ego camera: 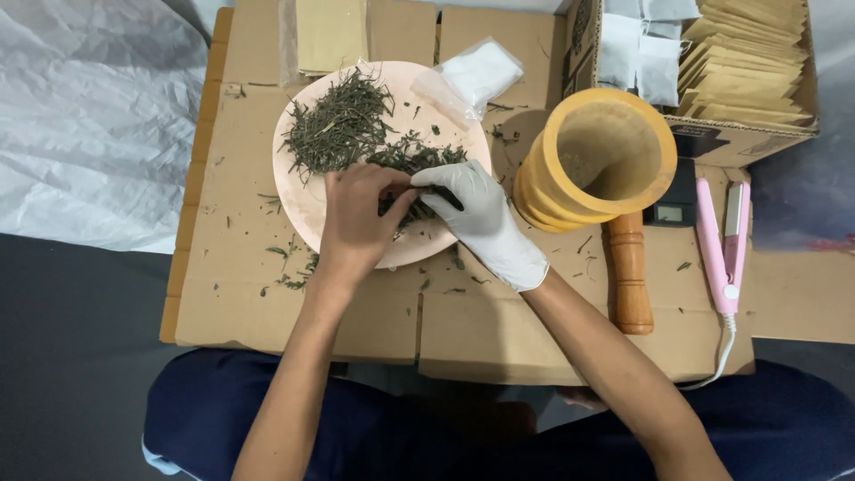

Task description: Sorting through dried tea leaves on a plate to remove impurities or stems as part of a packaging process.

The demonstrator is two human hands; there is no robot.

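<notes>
A round pink plate (298, 196) on a cardboard surface holds a heap of dried green herb sprigs (338, 129). My bare left hand (356, 223) rests over the plate's near side, fingers pinched on some dark sprigs (405, 212). My right hand (481, 214), in a white glove, meets it there and pinches the same bunch of sprigs. Both hands hover just above the plate.
A yellow wooden mortar (597, 160) stands right of the plate, its pestle (630, 272) lying in front. A pink sealing clamp (723, 240), a small scale (672, 200), a clear plastic bag (472, 76), and a box of paper pouches (744, 62) sit right and behind. Herb crumbs litter the cardboard (240, 294).
</notes>
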